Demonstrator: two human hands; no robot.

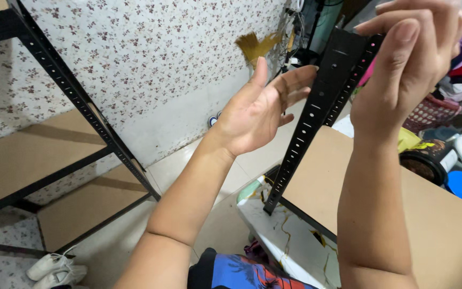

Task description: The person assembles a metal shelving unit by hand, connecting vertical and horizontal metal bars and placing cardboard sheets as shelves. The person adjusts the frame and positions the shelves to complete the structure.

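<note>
Head view shows the right hand [407,64] gripping the top of a black perforated metal upright [316,112], while the left hand [255,109] hovers open-palmed beside it.

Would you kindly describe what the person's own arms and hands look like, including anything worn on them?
Both forearms are bare from elbow to fingertips, with no sleeves in view. The left hand and right hand wear no gloves, rings, watch or bands. The nails visible on the right hand are short and plain.

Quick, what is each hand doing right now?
Left hand: open, palm up, beside the black perforated metal post.
Right hand: closed around the post's top.
</note>
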